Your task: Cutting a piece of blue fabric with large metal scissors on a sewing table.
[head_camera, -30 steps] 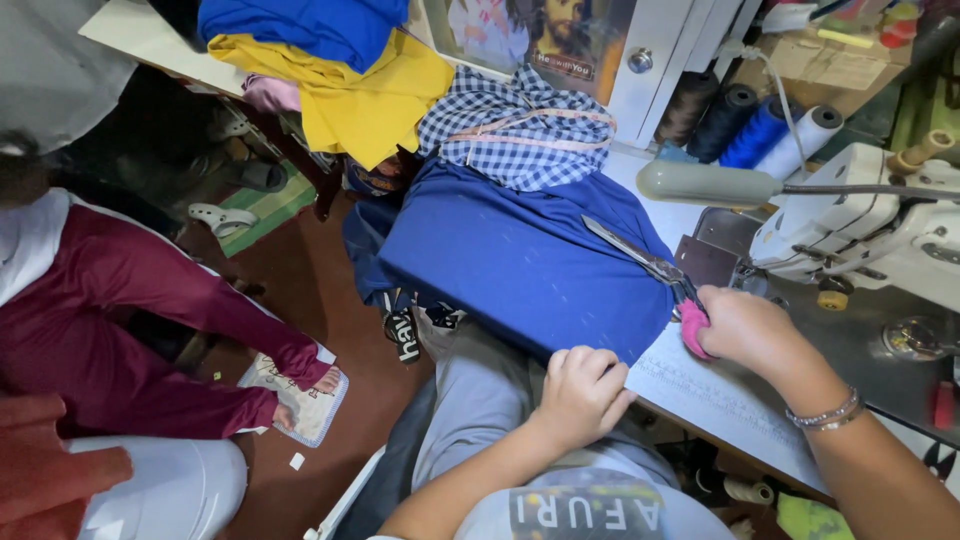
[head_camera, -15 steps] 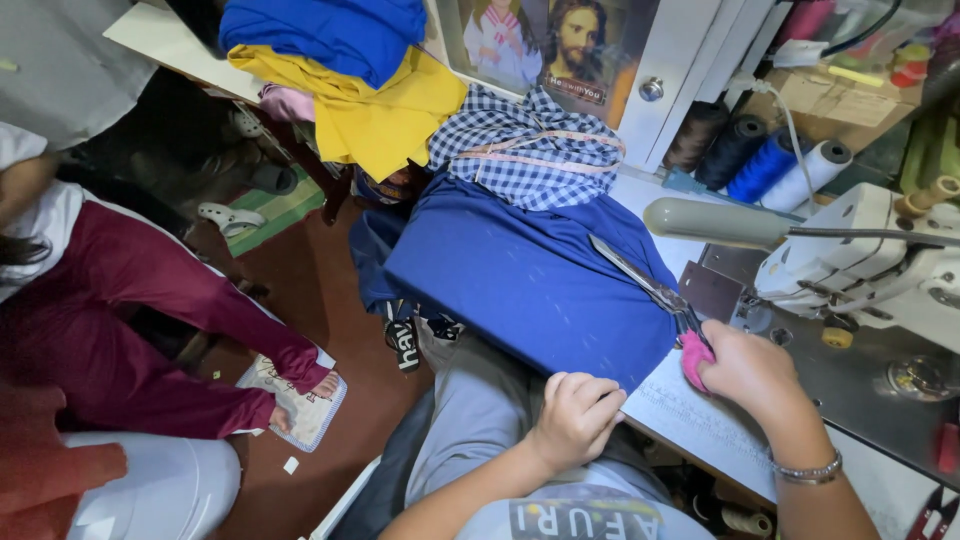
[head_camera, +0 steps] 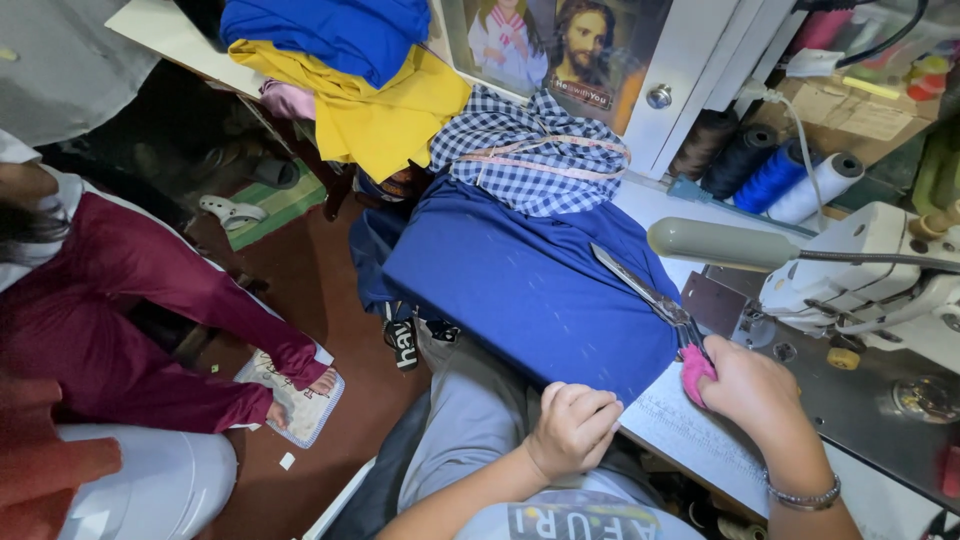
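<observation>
Left hand (head_camera: 572,428), nearest the camera: curled into a loose fist, fingers folded under, resting on the near edge of the blue cloth (head_camera: 530,280) and pinching a bit of it; whether any fold is truly gripped, cannot tell.

Right hand (head_camera: 752,390), at 3 o'clock from the left: closed around the pink handles of the scissors (head_camera: 655,300). Handles mostly buried in the palm, only a pink patch showing at the thumb side. Bracelet at the wrist.

Scissors: long axis running from the right hand toward 10 o'clock, metal blades lying flat on top of the blue cloth, tip pointing at the checked fabric (head_camera: 530,160). Blades seemingly shut or nearly so; gap hard to make out.

Blue cloth: broad folded slab draped over the tabletop (head_camera: 700,440) edge and the lap, long side also toward 10 o'clock. Far end tucked under the checked fabric, with a tape measure across it.

At 2 o'clock, sewing machine (head_camera: 870,290), cut off by the frame. Beyond, thread cones (head_camera: 770,175) in a row, bases hidden.
</observation>
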